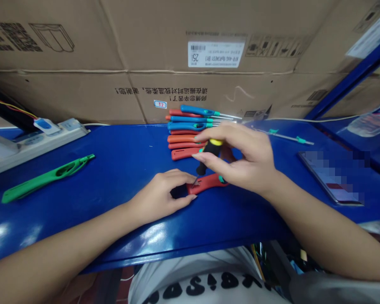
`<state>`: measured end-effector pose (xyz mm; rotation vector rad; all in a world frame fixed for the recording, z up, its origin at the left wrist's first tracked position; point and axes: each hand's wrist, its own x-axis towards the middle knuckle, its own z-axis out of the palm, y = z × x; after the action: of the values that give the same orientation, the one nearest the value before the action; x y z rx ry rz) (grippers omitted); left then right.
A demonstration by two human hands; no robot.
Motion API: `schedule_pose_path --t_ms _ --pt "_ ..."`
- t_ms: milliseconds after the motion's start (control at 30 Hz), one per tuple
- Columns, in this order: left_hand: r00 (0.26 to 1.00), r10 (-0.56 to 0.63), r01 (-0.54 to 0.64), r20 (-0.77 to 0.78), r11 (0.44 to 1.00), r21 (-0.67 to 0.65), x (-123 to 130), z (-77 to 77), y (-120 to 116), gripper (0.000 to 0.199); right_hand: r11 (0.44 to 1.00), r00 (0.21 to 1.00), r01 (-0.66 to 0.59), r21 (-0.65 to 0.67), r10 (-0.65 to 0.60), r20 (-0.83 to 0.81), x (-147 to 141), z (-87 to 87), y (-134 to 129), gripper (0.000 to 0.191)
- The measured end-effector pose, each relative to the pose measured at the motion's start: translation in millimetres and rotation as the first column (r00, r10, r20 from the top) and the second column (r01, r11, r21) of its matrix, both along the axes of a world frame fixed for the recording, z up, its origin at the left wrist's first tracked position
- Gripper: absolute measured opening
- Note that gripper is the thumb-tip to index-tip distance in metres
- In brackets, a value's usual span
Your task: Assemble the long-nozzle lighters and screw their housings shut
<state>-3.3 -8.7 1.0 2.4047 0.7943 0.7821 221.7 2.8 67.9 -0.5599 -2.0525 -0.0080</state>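
A red utility lighter [207,183] lies on the blue tabletop in front of me. My left hand [163,192] pinches its left end between thumb and fingers. In my right hand [245,156] is a black and yellow screwdriver [213,148], gripped by the handle and tilted. Its thin shaft slants down to the lighter's left end, near the left fingertips; the exact contact of the tip is too small to make out. The lighter's right end is partly covered by my right hand. Just behind lies a row of several red and blue lighters [185,139], their metal tubes pointing right.
A green lighter casing [47,179] lies at left, near a white power strip [63,131]. Large cardboard boxes [164,46] stand along the back. A loose metal rod with green pieces [286,136] and a phone [329,179] lie at right. The blue table's edge [177,249] faces me.
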Motion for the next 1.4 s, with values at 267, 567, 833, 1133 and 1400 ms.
schedule_pose_path --t_ms 267,567,833,1133,1400 --pt "1.000 -0.003 0.003 -0.006 1.000 -0.008 0.6 0.1 0.1 0.023 0.993 0.996 -0.033 -0.109 0.041 0.077 -1.9 1.8 -3.7 0.030" --pt "1.000 -0.002 0.002 -0.009 1.000 -0.001 -0.5 -0.8 0.9 0.023 0.997 0.992 -0.026 -0.073 0.035 0.122 -2.5 -4.1 -2.6 0.036" --pt "1.000 -0.005 0.005 -0.017 1.000 -0.007 0.5 -0.4 0.7 0.023 0.998 0.989 0.028 -0.048 -0.021 0.146 -3.7 -8.4 -1.6 0.039" --pt "1.000 -0.003 0.003 -0.001 1.000 0.001 -0.5 -2.9 1.0 0.024 0.986 0.994 -0.014 -0.164 0.032 0.103 -3.3 -6.9 -1.6 0.041" --pt "1.000 -0.011 0.011 -0.004 1.000 0.003 0.1 -1.6 1.7 0.022 0.994 0.993 0.107 0.016 -0.108 0.047 -3.1 -6.0 -2.0 0.035"
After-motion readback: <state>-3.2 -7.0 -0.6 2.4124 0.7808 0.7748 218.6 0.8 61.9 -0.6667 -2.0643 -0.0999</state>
